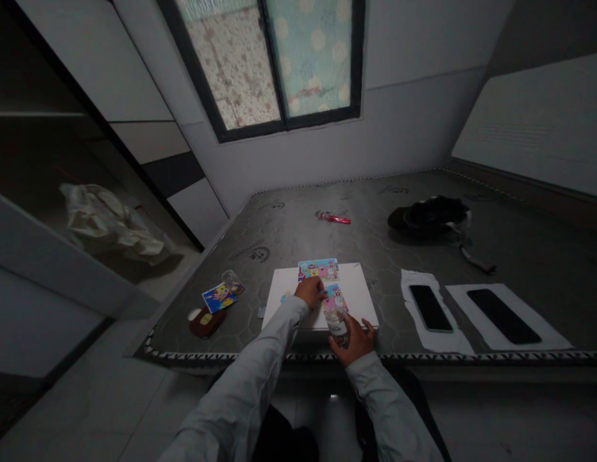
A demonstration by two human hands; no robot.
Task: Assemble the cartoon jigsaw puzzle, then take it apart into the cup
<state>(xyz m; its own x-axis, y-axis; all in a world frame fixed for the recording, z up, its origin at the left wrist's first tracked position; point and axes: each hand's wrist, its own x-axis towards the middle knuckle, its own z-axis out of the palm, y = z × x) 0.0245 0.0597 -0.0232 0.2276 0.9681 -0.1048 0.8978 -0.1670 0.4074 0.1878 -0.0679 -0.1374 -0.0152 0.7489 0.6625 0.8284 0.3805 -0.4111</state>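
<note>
At lower centre of frame, the left hand [310,292] extends over the white box [360,292], fingers bent, their grip indeterminable, while the right hand [358,340], forearm angling from lower right, grips the clear jar [337,325] in curled fingers.

A: What sort of rm is this?
B: Prob. a home bedrm. Big grey mattress [370,247] w/ trimmed edge.
A: What else says so?
B: Window [313,64] beyond the mattress, wardrobe [149,144] w/ plastic bag [110,221] left of it, pale headboard-like panel [543,122] to its right, tiled flr [96,398] below it. Cap [430,215] on it.
</note>
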